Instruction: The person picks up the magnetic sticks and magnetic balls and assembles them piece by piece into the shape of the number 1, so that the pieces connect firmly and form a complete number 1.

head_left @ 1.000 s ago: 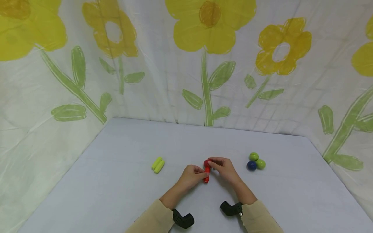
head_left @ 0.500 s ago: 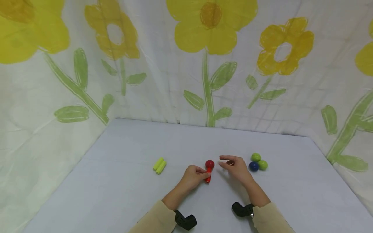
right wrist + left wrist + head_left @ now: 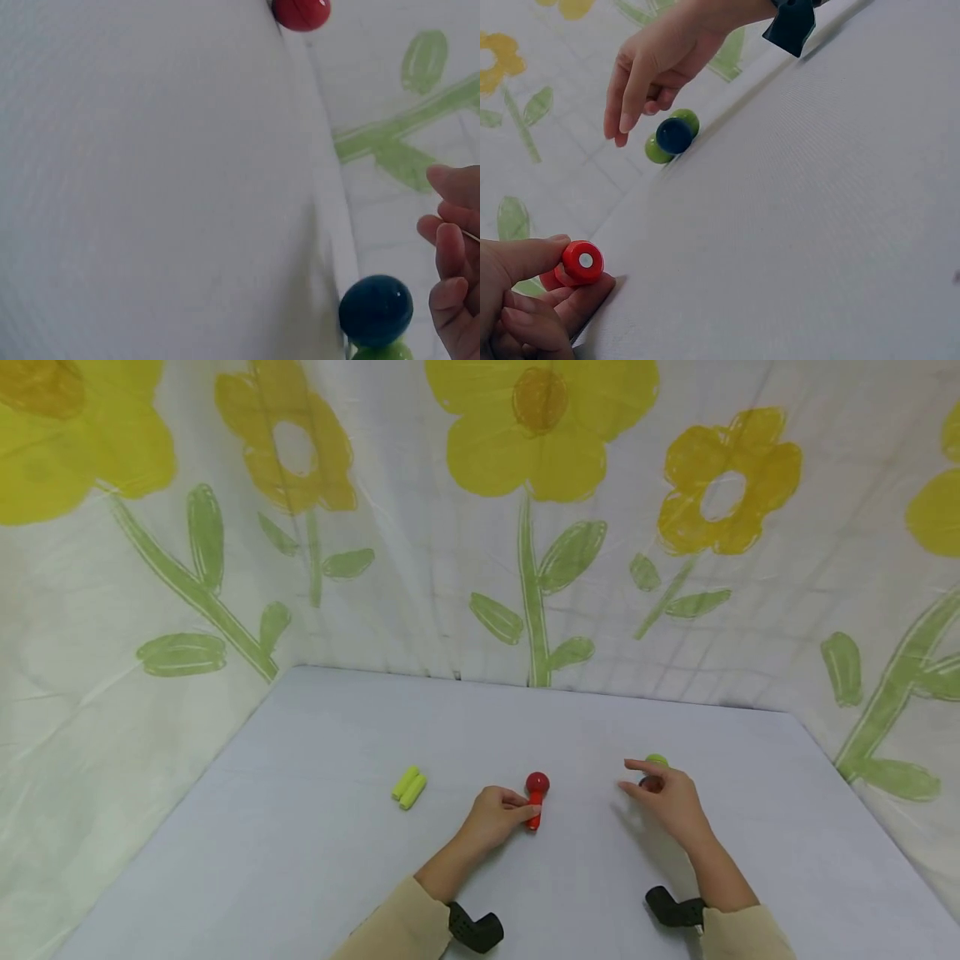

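My left hand (image 3: 489, 817) pinches a short red rod (image 3: 535, 821) between thumb and fingers, low over the table. A shiny red ball (image 3: 537, 782) sits on the rod's far end. In the left wrist view the near end of the rod (image 3: 579, 262) shows a round silvery dot. My right hand (image 3: 677, 806) hovers above a small cluster of balls, thumb and index finger apart, nothing between them. That cluster has a dark blue ball (image 3: 375, 311) and green balls (image 3: 658, 148); from the head view my right hand hides most of it.
Two yellow-green rods (image 3: 409, 788) lie side by side on the white table (image 3: 315, 852), left of my left hand. A white curtain (image 3: 405, 610) with painted yellow flowers hangs behind the table's back edge. Each wrist wears a black camera mount (image 3: 476, 929).
My right hand has let go of the red ball and moved right, to over the blue and green balls. My left hand stays put, holding the red rod with the ball on it.
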Demonstrator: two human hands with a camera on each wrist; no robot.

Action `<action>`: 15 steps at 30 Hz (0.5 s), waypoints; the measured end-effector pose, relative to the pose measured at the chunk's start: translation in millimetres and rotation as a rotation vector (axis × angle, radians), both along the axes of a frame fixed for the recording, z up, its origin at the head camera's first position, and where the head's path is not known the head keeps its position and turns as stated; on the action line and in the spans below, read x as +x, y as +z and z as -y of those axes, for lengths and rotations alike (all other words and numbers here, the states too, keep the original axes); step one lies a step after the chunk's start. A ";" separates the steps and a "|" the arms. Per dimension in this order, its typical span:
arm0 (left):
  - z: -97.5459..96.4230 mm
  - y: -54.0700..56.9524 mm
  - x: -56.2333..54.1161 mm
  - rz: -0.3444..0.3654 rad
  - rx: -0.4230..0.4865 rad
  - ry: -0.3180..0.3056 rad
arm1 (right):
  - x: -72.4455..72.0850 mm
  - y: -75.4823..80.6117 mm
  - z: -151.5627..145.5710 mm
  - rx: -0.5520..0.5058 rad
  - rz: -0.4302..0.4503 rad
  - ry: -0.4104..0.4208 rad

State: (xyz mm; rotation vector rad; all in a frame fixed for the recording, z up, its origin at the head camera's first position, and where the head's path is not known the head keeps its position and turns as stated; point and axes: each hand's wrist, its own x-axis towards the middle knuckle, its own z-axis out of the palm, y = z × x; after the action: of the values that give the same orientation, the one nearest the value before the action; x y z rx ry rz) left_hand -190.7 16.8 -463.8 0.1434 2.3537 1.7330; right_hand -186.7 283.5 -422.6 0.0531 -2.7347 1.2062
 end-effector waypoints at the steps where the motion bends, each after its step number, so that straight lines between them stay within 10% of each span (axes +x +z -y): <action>1: 0.0 0.2 0.2 -0.001 0.000 -0.001 | 1.3 0.3 -3.5 0.012 -0.002 -0.010; 15: 1.3 2.0 1.7 -0.046 0.008 -0.028 | 12.0 -3.0 -31.5 0.108 -0.011 -0.041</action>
State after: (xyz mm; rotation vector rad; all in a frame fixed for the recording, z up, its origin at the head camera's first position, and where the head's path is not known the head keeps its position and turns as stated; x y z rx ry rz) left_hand -189.0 15.5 -461.8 0.2194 2.3659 1.7441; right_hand -174.8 315.0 -425.7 0.0160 -2.7757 1.0441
